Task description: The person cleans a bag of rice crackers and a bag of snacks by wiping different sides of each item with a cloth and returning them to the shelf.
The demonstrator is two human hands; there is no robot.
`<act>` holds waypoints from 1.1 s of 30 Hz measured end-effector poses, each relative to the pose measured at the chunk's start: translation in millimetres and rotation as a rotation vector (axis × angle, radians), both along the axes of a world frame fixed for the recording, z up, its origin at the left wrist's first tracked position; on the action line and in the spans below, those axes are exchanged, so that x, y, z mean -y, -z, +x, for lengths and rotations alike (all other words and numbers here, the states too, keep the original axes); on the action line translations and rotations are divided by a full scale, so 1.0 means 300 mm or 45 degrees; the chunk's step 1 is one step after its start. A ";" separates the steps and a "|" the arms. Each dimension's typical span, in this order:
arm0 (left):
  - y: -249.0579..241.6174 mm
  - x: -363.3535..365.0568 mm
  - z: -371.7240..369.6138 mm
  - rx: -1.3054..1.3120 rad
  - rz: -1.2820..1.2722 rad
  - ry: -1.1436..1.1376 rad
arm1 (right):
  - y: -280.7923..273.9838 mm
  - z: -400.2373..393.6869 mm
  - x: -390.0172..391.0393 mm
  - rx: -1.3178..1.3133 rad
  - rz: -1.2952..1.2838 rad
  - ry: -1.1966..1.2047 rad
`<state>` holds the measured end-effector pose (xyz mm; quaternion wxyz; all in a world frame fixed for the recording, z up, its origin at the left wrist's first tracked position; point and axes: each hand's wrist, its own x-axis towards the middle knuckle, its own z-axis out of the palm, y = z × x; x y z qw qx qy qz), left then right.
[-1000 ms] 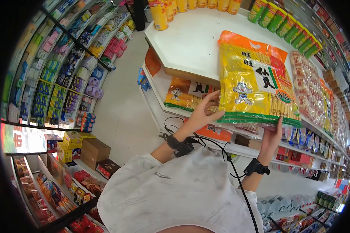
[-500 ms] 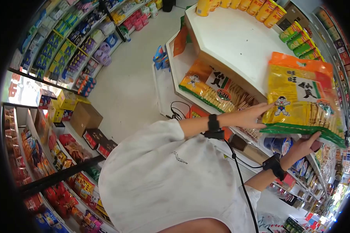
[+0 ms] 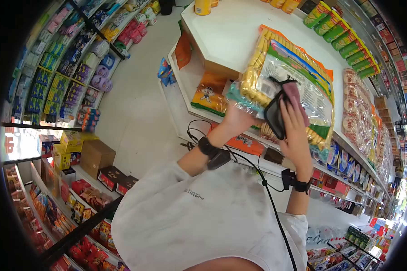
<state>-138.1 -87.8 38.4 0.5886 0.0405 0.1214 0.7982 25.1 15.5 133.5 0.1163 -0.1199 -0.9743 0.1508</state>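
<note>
A large snack bag [image 3: 319,72] stands tilted at the edge of the white display counter, its printed back label and yellow rolls facing me. My left hand [image 3: 237,119] grips its lower left corner, with the fingers partly hidden by the plastic. Against the front of the bag, my right hand [image 3: 294,128] holds a dark and pink cloth [image 3: 297,97], fingers laid long over it. Another orange snack bag [image 3: 207,97] lies on the shelf below the counter top, left of my left hand.
Yellow cans [image 3: 202,6] and green cans [image 3: 341,36] line the white counter [image 3: 226,34]. Packaged goods [image 3: 352,108] lie along its right side. A black cable hangs across my shirt. Stocked shelves [image 3: 63,67] and a cardboard box [image 3: 96,157] stand at left, beyond the floor.
The bag has moved left and turned from its yellow front to its clear, labelled back. My right hand has come from under the bag to its face, and the cloth now shows fully.
</note>
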 end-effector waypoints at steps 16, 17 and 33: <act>0.037 0.137 -0.207 -0.895 -0.442 -0.096 | 0.034 -0.164 0.070 -0.280 0.123 0.006; 0.040 0.135 -0.209 -0.977 -0.524 -0.086 | 0.033 -0.111 0.058 -0.261 0.144 0.123; -0.063 0.101 -0.172 -1.074 -0.758 -0.334 | 0.131 0.242 -0.022 -0.254 0.264 0.939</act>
